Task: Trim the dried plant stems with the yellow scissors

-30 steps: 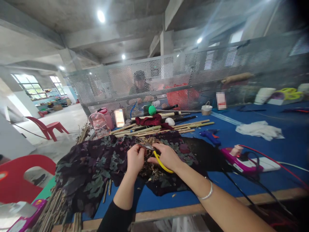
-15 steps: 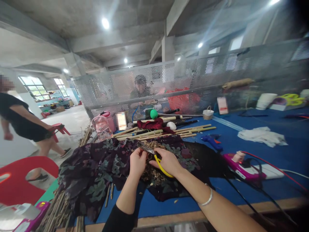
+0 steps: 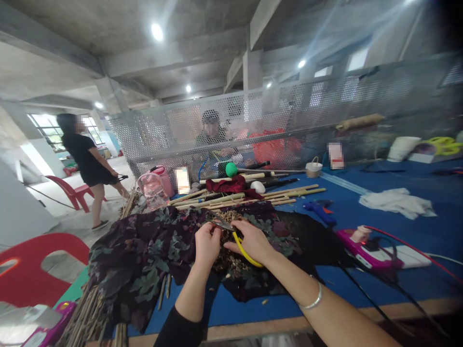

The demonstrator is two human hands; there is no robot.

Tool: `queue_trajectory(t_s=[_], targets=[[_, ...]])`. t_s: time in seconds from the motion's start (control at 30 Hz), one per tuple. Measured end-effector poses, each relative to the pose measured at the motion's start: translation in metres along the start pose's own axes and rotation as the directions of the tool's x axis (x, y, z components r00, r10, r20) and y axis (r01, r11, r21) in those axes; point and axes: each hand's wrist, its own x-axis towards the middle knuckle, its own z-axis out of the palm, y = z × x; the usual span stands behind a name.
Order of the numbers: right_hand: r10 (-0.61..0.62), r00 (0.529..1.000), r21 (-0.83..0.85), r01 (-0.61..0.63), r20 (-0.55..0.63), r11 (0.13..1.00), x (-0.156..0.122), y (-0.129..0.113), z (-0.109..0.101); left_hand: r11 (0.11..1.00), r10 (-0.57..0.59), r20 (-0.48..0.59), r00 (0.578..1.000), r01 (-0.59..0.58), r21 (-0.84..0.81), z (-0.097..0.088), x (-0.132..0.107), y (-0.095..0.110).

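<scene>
In the middle of the table, my right hand (image 3: 253, 241) is closed around the yellow handles of a pair of scissors (image 3: 246, 251). The blades point up and left, slightly apart, toward my left hand (image 3: 207, 243). That hand is pinched at the fingertips beside the blades; whatever lies between the fingers is too small to make out. Beneath both hands is a heap of dried brown plant bits (image 3: 231, 265), resting on a dark floral cloth (image 3: 144, 255).
Thin wooden sticks (image 3: 231, 200) lie behind the cloth, before a perforated metal screen (image 3: 162, 130). To the right are a blue glue gun (image 3: 320, 211), a pink power strip (image 3: 361, 248) with cables, and white gloves (image 3: 398, 202). One person (image 3: 88, 159) walks at left; another sits behind the screen.
The scissor blades look wider apart, while my hands have hardly moved. The person at left has walked further right, away from the table.
</scene>
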Motion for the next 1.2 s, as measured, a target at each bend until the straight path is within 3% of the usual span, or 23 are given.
queue_trajectory(t_s=[0.2,0.6,0.8,1.0,1.2], targets=[[-0.006,1.000,-0.055,0.005,-0.016,0.998,0.0003,0.0007,-0.0017,0.996,0.014,-0.001,1.000,-0.014,0.084,-0.0011,-0.0015,0.0033],[0.030,0.999,0.010,-0.030,0.023,1.000,-0.0002,0.0002,0.0003,0.999,-0.020,0.016,1.000,0.020,0.028,-0.0012,-0.0001,0.0018],[0.005,1.000,-0.080,-0.005,0.004,0.997,0.0001,-0.0022,0.0023,0.997,-0.044,-0.031,0.999,0.046,0.065,-0.0019,0.0016,0.0020],[-0.004,1.000,-0.076,0.004,0.011,0.997,0.0005,-0.0023,0.0006,0.990,0.053,0.028,0.998,-0.056,0.133,-0.0016,0.0006,-0.0001],[-0.021,1.000,-0.063,0.020,-0.002,0.998,0.0001,-0.0014,-0.0028,0.977,0.070,0.034,0.997,-0.075,0.201,-0.0019,-0.0009,-0.0018]])
